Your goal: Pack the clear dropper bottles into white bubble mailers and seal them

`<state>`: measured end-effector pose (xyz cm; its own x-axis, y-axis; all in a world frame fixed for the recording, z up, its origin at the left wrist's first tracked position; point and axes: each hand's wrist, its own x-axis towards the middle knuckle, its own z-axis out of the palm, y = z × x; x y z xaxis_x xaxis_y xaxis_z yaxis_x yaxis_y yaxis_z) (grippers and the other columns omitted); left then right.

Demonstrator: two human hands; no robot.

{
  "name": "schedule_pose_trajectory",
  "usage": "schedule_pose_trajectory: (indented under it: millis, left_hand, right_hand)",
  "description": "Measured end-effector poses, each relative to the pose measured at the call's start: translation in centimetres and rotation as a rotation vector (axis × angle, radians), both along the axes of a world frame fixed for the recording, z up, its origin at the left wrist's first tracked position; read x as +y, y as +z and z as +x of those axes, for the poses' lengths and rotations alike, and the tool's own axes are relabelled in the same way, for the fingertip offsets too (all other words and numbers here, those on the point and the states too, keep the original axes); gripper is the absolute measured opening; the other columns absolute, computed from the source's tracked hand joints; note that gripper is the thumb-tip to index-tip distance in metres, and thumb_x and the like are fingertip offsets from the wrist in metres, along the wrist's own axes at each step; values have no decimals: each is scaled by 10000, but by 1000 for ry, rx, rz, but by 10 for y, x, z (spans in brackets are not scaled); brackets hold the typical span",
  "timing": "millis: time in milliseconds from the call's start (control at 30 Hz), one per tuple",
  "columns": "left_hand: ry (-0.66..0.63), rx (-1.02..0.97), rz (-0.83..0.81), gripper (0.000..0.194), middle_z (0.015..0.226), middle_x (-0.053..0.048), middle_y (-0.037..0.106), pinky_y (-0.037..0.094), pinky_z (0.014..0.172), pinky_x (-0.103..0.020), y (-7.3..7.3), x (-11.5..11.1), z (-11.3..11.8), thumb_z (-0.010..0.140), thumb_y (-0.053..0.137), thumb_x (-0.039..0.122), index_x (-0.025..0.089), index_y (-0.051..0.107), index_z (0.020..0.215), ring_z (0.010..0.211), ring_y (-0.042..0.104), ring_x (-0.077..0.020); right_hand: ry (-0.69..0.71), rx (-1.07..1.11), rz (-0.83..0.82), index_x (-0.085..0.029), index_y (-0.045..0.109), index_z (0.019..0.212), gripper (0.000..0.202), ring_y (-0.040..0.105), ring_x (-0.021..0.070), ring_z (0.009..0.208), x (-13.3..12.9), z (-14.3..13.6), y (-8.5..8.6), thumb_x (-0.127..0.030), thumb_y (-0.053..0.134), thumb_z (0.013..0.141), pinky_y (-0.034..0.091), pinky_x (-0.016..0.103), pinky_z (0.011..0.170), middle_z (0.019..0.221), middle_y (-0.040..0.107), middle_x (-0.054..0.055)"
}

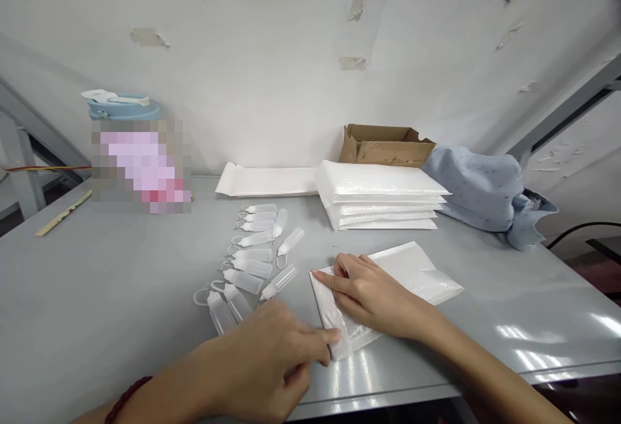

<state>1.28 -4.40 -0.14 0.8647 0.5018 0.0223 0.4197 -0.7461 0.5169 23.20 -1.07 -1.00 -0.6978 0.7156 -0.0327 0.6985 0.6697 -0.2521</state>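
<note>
A white bubble mailer (407, 270) lies on the grey table in front of me, its left end folded over as a flap (326, 304). My right hand (371, 291) rests on the mailer, index finger stretched along the flap's upper corner and the other fingers partly bent. At the flap's lower left edge, my left hand (272, 359) is mostly closed. One fingertip presses on top of the flap and another sits beside its edge. Several small translucent squeeze bottles (250, 265) with looped caps lie just beyond and left of my left hand, which partly covers the nearest ones.
Behind the mailer stands a stack of white padded mailers (383, 194), with another flat mailer (274, 180) to its left. A cardboard box (388, 149) and bunched blue cloth (475, 184) sit at the back right. A blue container (123, 110) and a pixelated pink item (143, 165) are at the back left.
</note>
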Motion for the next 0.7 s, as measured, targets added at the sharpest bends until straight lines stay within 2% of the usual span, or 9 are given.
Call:
schedule_pose_trajectory:
  millis: [133, 233, 300, 500, 600, 700]
  left_hand:
    - [-10, 34, 213, 260, 1063, 43, 716, 327, 456, -295, -14, -1, 4, 767, 461, 48, 198, 617, 911, 553, 625, -143]
    - [33, 52, 408, 219, 1117, -4, 699, 339, 431, -314, -24, -1, 7, 773, 452, 46, 162, 599, 888, 549, 620, -169]
    - [46, 49, 477, 219, 1120, -23, 697, 369, 437, -317, -27, -1, 9, 762, 458, 48, 152, 593, 899, 543, 615, -174]
    - [67, 28, 528, 257, 1102, -7, 703, 421, 460, -305, -24, -3, 12, 736, 490, 50, 157, 594, 946, 543, 597, -160]
    - [85, -41, 535, 234, 1052, 15, 716, 426, 463, -285, -25, -1, 12, 684, 503, 31, 161, 594, 857, 544, 566, -144]
    - [55, -96, 531, 192, 956, 28, 722, 417, 452, -263, -29, 4, 12, 631, 509, 22, 163, 576, 743, 544, 517, -134]
  right_hand:
    - [20, 24, -19, -212, 506, 1338, 429, 490, 187, 809, 1, 1, 0, -156, 421, 921, 409, 338, 749, 860, 497, 59]
    - [43, 45, -60, -203, 536, 1305, 389, 492, 186, 811, 1, 2, 2, -177, 417, 936, 404, 327, 738, 845, 497, 56]
    - [33, 66, -87, -207, 552, 1285, 372, 500, 188, 819, 0, 3, 4, -184, 418, 940, 404, 328, 741, 854, 504, 58]
    - [-9, 254, -212, -204, 581, 1238, 378, 548, 171, 837, 1, 6, 11, -109, 434, 903, 416, 305, 773, 880, 546, 47]
    - [-21, 324, -262, -200, 599, 1204, 350, 568, 157, 814, 0, 6, 15, -115, 444, 902, 426, 287, 781, 879, 570, 40]
    - [-7, 263, -268, -221, 584, 1225, 368, 575, 179, 870, -1, 3, 15, -127, 496, 881, 428, 300, 806, 922, 592, 48]
